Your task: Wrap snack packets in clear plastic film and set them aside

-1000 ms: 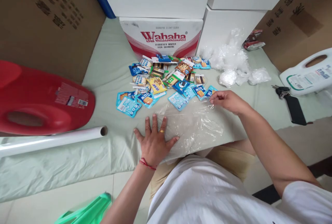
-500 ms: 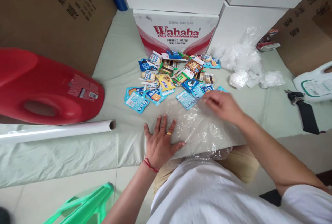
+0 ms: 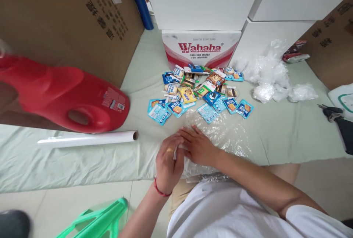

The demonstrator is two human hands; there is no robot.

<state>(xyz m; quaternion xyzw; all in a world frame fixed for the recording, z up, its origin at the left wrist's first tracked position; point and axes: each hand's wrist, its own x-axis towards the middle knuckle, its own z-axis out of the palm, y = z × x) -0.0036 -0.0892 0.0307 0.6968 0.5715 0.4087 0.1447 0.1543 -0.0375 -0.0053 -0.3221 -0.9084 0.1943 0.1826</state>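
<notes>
A sheet of clear plastic film point(image 3: 230, 138) lies on the cloth in front of me, its near edge hanging by my lap. My left hand point(image 3: 169, 159), with a ring and a red string bracelet, is bent closed at the film's left edge and seems to pinch it. Stretched out over the film, my right hand point(image 3: 202, 146) has its fingertips against the left one's fingers. Just beyond both hands lies a pile of small wrapped snacks, among them a yellow cookie packet point(image 3: 187, 95) and a light blue packet point(image 3: 207, 112).
A red jug point(image 3: 93, 94) and a white roll point(image 3: 88, 138) are at left. Behind the snacks stands a Wahaha carton point(image 3: 202, 48). Crumpled clear plastic point(image 3: 266, 74) and keys point(image 3: 331, 112) lie at right. A green stool point(image 3: 96, 219) is on the floor.
My right hand has moved left and down from the snack packets to meet my left hand. The left hand's spread fingers have drawn in. The view has shifted slightly.
</notes>
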